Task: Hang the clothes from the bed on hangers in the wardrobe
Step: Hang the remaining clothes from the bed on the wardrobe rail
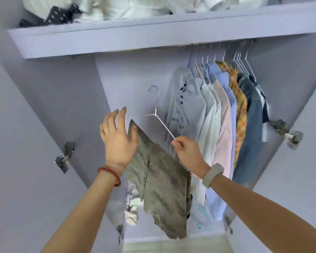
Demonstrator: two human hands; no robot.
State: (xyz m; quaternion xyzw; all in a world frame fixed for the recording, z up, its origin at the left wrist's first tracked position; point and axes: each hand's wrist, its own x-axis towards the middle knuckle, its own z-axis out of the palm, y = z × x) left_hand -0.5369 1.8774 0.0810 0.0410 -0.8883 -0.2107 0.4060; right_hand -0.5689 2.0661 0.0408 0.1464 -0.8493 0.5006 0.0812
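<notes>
A white hanger [160, 117] with a metal hook is tilted in the air inside the open wardrobe, below the rail. Grey-green trousers [162, 181] are draped over its lower bar and hang down. My right hand [187, 152] pinches the hanger's right arm near its end. My left hand [118, 137] has straight, spread fingers and touches the left fold of the trousers with its palm side. The hanger's left arm is hidden behind the cloth and my left hand.
Several shirts and a denim garment [250, 128] hang on white hangers at the right of the rail [224, 43]. The shelf [153, 31] above holds white bundles and a dark dotted cloth. Both doors stand open, with hinges [66, 156] on them. Pale clothes lie low inside.
</notes>
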